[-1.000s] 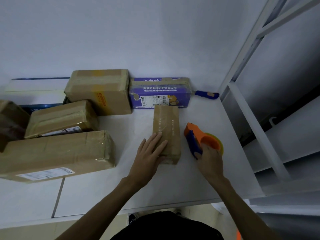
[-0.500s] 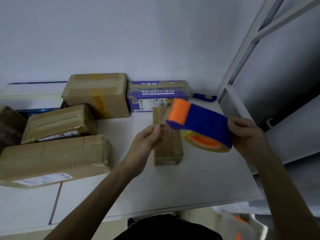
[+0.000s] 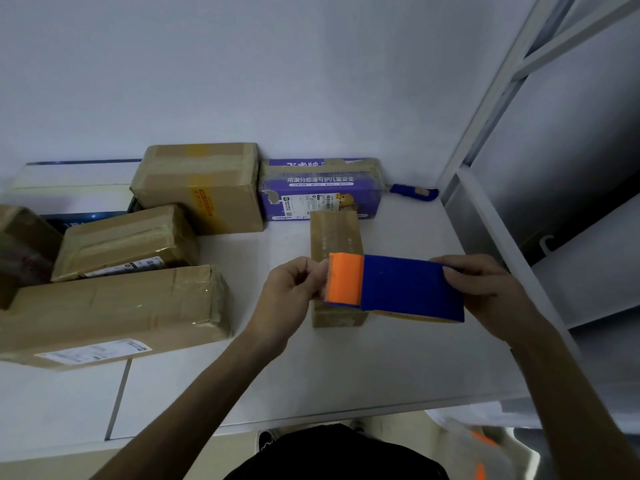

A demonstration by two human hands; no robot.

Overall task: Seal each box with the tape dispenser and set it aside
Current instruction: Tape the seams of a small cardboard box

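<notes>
White table point(image 3: 346, 375) fills the middle, a seam point(image 3: 117, 400) running down it at 7 o'clock. Up at 1 o'clock, a blue-handled knife point(image 3: 414, 192) lies against the bare wall point(image 3: 277, 64). White rack point(image 3: 485, 216) at 3 o'clock, small hook point(image 3: 547, 242) hanging inside. Dark shoe point(image 3: 266, 441) at 6, blurred orange-and-white bag point(image 3: 481, 445) at 5.

Bare bench point(image 3: 398, 368) lies open in front — stacked boxes point(image 3: 114, 306) block the left, a shelf frame point(image 3: 485, 216) the right.

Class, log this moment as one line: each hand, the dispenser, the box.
right hand: grips blue-and-orange tape dispenser | left hand: pinches its orange end | small brown cardboard box: lies on white table, partly hidden by dispenser
</notes>
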